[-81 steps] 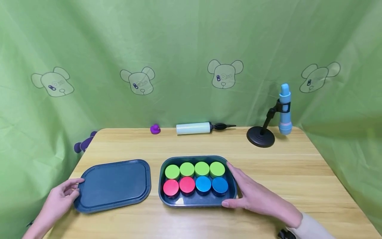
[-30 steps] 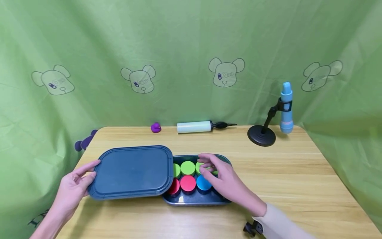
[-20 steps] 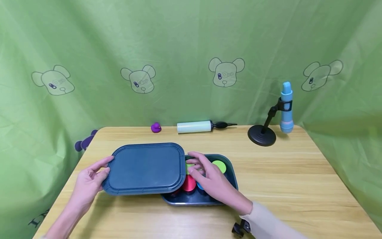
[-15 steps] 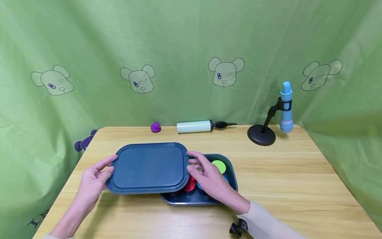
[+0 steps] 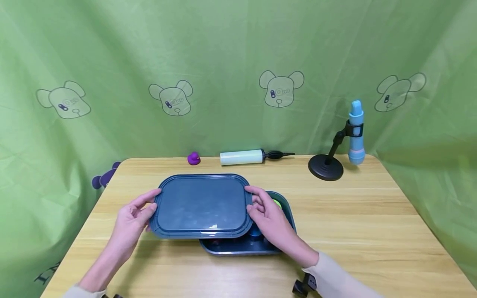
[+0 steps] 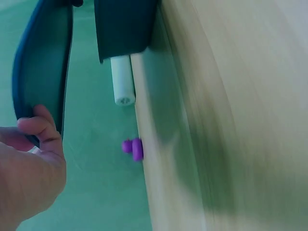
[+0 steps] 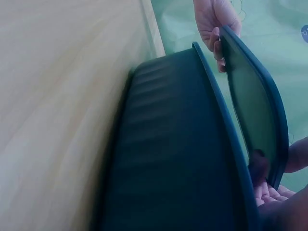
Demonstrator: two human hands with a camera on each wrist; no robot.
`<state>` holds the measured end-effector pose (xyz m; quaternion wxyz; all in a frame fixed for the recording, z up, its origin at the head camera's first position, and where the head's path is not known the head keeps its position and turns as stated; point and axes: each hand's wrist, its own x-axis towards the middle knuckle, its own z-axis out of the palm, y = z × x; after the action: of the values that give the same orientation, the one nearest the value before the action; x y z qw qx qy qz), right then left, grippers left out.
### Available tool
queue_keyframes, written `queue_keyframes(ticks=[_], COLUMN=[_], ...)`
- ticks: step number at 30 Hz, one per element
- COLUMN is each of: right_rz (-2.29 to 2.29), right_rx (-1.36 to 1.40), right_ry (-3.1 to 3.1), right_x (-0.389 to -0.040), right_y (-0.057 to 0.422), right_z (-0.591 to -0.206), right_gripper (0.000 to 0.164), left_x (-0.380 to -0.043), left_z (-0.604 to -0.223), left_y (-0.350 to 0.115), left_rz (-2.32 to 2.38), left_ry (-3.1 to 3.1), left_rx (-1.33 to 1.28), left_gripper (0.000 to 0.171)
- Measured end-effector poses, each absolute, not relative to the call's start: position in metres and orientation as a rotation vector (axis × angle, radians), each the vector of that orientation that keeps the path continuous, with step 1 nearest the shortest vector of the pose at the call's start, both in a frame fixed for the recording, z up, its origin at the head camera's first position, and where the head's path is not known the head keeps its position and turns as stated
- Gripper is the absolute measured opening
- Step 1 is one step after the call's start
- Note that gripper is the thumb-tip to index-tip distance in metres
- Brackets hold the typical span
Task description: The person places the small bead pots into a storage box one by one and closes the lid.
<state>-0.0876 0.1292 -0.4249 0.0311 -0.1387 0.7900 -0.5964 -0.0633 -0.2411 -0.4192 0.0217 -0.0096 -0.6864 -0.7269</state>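
Note:
A dark blue rectangular lid (image 5: 203, 205) hangs above and to the left of a matching deep box (image 5: 242, 247). My left hand (image 5: 130, 221) pinches the lid's left edge between thumb and fingers. At the lid's right edge, my right hand (image 5: 270, 215) grips it with thumb and fingers, above the box. Under the lid, most of the box's round-capped contents are hidden; a bit of one green cap (image 5: 277, 203) and a blue one (image 5: 255, 230) show. In the right wrist view a gap separates the lid (image 7: 252, 96) from the box's rim (image 7: 221, 101).
Along the back of the wooden table (image 5: 372, 223) lie a purple rubber duck (image 5: 193, 158) and a pale hand pump (image 5: 242, 157) with a black nozzle. A blue microphone (image 5: 356, 136) stands in a black stand (image 5: 326, 167) at the back right. A green curtain hangs behind.
The lid has risen off the table at left and moved right over the box. My right hand has left the box's right side and now holds the lid's right edge.

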Motion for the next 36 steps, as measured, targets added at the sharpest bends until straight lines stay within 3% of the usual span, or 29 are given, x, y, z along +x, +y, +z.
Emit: queue_keyframes(ticks=[14,22,36], right_rz=[-1.940,-1.991,-2.007], right_rx=[-0.288,-0.291,-0.277], right_ry=[2.406,2.382,2.458], right_x=[-0.088,-0.085,-0.085], right_y=[0.173,0.194,0.224], right_z=[-0.413,-0.405,-0.407], right_gripper=[0.042,0.041,0.042], left_x=[-0.068,-0.071,-0.081], left_z=[-0.428,-0.424,-0.417], left_y=[-0.209,-0.190,-0.161], left_rz=[-2.411,-2.472,-2.351], left_ry=[-2.083,-2.059,-2.246], left_rx=[-0.293,-0.261,-0.046], left_gripper=[0.056,0.065,0.043])
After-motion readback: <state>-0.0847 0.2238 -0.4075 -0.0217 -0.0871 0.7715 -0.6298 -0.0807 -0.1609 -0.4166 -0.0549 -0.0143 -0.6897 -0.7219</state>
